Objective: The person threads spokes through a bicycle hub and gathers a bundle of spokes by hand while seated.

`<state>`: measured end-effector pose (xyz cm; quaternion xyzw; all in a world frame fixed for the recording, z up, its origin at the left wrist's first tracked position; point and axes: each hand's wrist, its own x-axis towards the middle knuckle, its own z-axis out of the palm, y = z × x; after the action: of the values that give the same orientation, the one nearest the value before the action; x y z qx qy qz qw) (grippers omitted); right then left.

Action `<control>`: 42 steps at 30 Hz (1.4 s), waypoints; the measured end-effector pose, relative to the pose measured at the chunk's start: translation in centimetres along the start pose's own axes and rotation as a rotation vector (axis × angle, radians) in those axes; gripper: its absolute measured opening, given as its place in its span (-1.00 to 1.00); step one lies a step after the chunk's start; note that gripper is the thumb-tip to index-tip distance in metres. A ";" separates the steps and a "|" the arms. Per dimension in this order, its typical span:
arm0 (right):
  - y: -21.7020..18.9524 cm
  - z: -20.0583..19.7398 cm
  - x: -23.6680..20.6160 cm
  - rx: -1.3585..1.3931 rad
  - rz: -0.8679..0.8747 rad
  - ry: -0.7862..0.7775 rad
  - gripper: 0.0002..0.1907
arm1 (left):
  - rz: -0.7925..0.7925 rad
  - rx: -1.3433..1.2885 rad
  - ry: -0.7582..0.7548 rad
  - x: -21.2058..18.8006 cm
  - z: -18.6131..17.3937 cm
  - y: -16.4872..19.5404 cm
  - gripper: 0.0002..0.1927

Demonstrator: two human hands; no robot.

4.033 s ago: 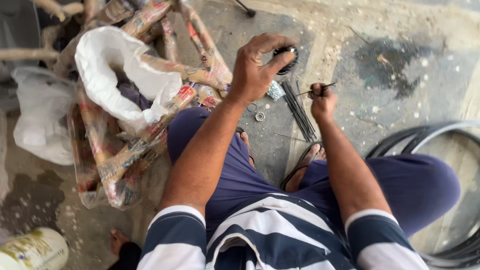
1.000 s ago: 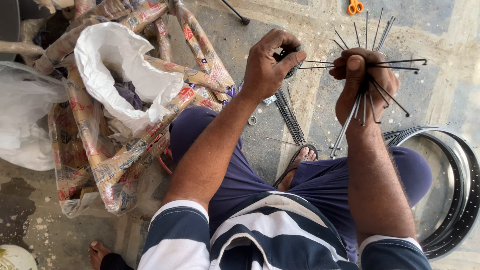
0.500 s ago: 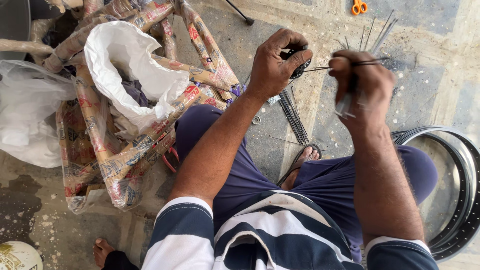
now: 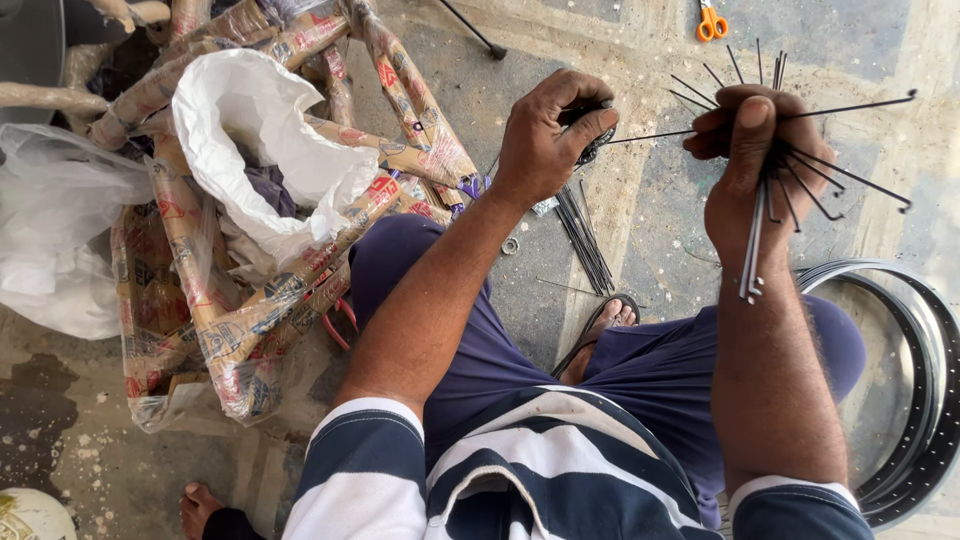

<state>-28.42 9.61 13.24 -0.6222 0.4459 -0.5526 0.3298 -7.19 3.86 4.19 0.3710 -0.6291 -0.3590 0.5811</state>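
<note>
My left hand grips a small dark wheel hub held up over the concrete floor. A thin metal spoke runs from the hub across to my right hand. That hand is closed on a fanned bunch of several thin spokes, some pointing up, some hanging down past the wrist. A further bundle of spokes lies on the floor below the hub, beside a small washer.
Paper-wrapped bicycle frame tubes with white plastic bags fill the left. A metal wheel rim lies on the floor at right. Orange-handled scissors lie at the top. My sandalled foot rests below the spoke bundle.
My right hand rose from the floor holding a bunch of spokes and now fans them beside the hub. The left hand stays on the hub.
</note>
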 end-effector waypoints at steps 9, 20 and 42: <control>-0.8 1.0 0.1 -0.201 -0.064 -0.026 -0.55 | 0.007 0.014 -0.003 0.0 -0.4 0.2 -0.83; -1.3 1.3 0.6 -0.229 -0.139 -0.053 -0.56 | -0.022 -0.013 -0.016 -0.1 -0.6 0.6 -0.83; 0.5 0.1 1.1 0.051 0.087 -0.093 -0.38 | -0.087 -0.020 -0.038 0.1 -0.4 1.6 -0.81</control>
<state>-28.44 8.37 13.18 -0.6183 0.4425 -0.5196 0.3897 -6.84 4.52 5.71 0.3852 -0.6196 -0.3971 0.5568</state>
